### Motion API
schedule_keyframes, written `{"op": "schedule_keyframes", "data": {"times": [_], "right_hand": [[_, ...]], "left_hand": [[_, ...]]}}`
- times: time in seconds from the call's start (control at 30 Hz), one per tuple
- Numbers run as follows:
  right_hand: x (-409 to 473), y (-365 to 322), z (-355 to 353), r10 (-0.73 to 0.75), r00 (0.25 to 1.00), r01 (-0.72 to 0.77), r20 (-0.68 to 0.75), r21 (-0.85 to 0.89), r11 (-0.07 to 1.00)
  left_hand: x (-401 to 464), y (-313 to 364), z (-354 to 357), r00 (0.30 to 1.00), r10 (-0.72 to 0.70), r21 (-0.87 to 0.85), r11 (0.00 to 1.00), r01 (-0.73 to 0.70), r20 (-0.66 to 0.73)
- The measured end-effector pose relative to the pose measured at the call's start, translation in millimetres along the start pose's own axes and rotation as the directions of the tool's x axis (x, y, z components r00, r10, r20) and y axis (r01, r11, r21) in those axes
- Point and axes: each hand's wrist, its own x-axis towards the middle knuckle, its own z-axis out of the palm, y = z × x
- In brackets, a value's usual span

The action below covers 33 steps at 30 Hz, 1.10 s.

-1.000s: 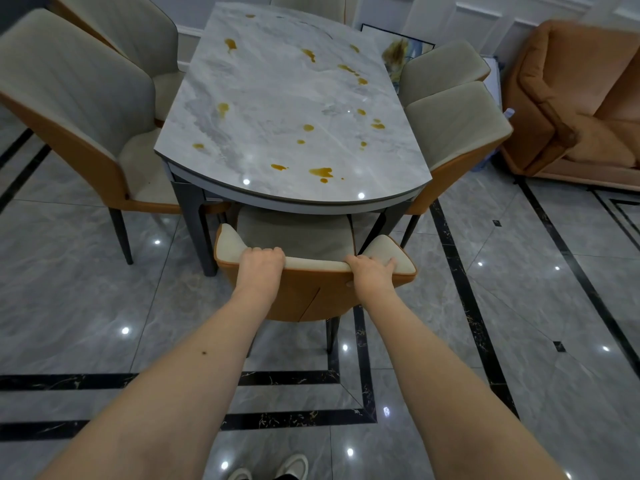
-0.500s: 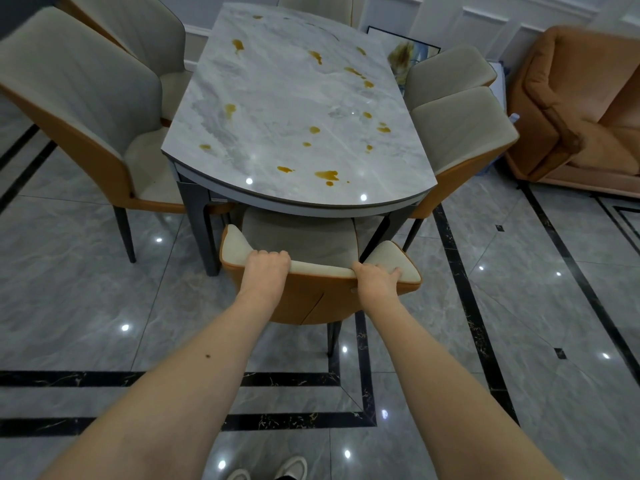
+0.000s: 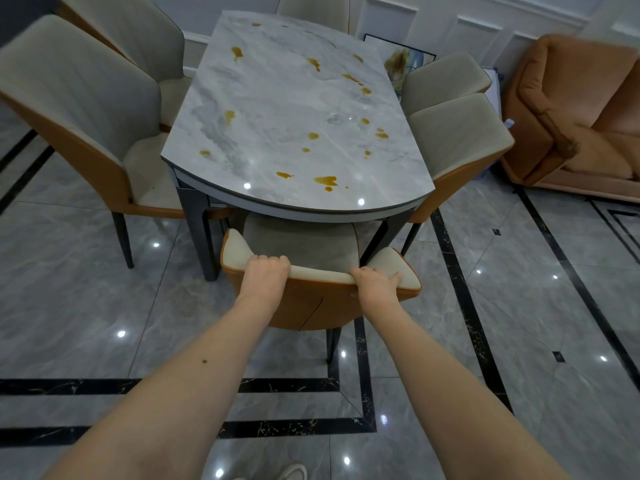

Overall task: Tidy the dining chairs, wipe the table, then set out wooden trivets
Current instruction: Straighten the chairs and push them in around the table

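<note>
A dining chair [image 3: 311, 306] with an orange back shell and a grey seat stands at the near end of the marble table [image 3: 277, 98], its seat partly under the tabletop. My left hand [image 3: 265, 275] grips the top edge of its backrest on the left. My right hand [image 3: 375, 282] grips the same edge on the right, fingers curled over the cream padding. Several amber spills [image 3: 325, 181] dot the tabletop. No cloth or trivets are in view.
Two chairs [image 3: 79, 109] stand angled out from the table's left side, two more [image 3: 457, 133] along its right, and one [image 3: 311, 5] at the far end. An orange sofa [image 3: 581, 109] sits at right. A framed picture [image 3: 398, 60] leans on the wall.
The chair has slid a little further under the table with both hands still gripping its backrest. The view has shifted slightly forward.
</note>
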Motion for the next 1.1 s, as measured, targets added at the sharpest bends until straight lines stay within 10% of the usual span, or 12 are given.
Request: {"op": "schedule_keyframes", "data": {"times": [1.1], "right_hand": [[-4, 22, 21, -0.160, 0.954, 0.170, -0.255, 0.016, 0.985]], "left_hand": [[16, 32, -1, 0.975, -0.170, 0.100, 0.982, 0.157, 0.139]]}}
